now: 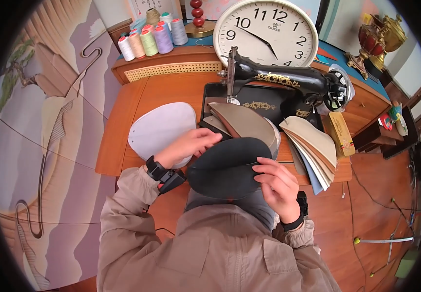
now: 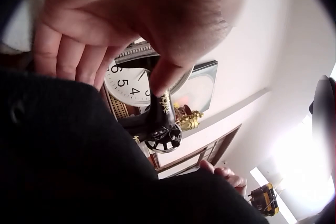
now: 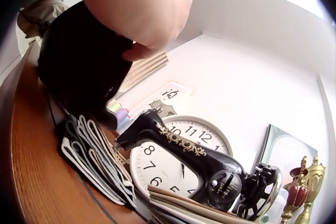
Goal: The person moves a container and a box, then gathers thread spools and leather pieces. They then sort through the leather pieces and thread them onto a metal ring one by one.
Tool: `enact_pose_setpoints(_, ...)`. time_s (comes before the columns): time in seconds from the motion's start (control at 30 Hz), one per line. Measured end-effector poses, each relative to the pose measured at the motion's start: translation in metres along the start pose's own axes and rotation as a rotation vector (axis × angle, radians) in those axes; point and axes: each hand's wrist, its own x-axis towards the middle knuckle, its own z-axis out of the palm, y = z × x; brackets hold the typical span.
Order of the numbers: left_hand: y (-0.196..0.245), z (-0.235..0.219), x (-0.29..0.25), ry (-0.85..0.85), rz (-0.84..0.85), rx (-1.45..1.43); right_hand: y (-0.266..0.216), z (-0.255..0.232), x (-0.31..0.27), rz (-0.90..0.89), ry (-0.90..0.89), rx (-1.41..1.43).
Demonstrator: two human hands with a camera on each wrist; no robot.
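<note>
A black rounded piece with a fold across its middle [image 1: 225, 177] is held above the lap, at the table's front edge. My right hand [image 1: 279, 187] pinches its right edge between thumb and fingers. At its upper left, my left hand [image 1: 186, 146] has its fingers loosely extended, fingertips near the top edge. In the left wrist view the black piece [image 2: 68, 145] hides the fingertips of the left hand [image 2: 136, 19], and the thumb stands apart. The right wrist view shows the right hand [image 3: 139, 8] at the edge of the black piece [image 3: 79, 56].
Behind are a black sewing machine [image 1: 283, 75], a round clock [image 1: 268, 36] and several thread spools [image 1: 157, 39]. A pale rounded piece [image 1: 161, 129] lies left; brown layered pieces [image 1: 244, 121] lie before the machine. Fanned pieces [image 1: 312, 141] and a yellow box [image 1: 340, 134] are right.
</note>
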Motion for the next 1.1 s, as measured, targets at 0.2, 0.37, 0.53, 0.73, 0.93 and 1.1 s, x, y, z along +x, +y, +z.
enact_pose_setpoints(0.2, -0.02, -0.003, -0.006, -0.099, 0.101, 0.055, -0.013, 0.001, 0.013, -0.057, 0.083, 0.096)
enact_pose_setpoints(0.37, -0.015, -0.048, -0.031, 0.122, 0.288, -0.063, -0.01, 0.003, 0.019, 0.022, 0.107, 0.062)
enact_pose_setpoints(0.53, 0.0, -0.094, -0.06, 0.389, 0.295, 0.139, -0.005, 0.039, 0.032, 0.087, -0.002, 0.137)
enact_pose_setpoints(0.73, -0.009, -0.148, -0.07, 0.454, 0.264, 0.029, -0.002, 0.099, 0.057, 0.111, -0.141, 0.223)
enact_pose_setpoints(0.93, -0.075, -0.179, -0.058, 0.445, 0.217, 0.155, 0.012, 0.147, 0.05, 0.159, -0.382, 0.11)
enact_pose_setpoints(1.1, -0.086, -0.174, -0.065, 0.451, 0.243, 0.108, 0.007, 0.143, 0.049, 0.109, -0.381, 0.115)
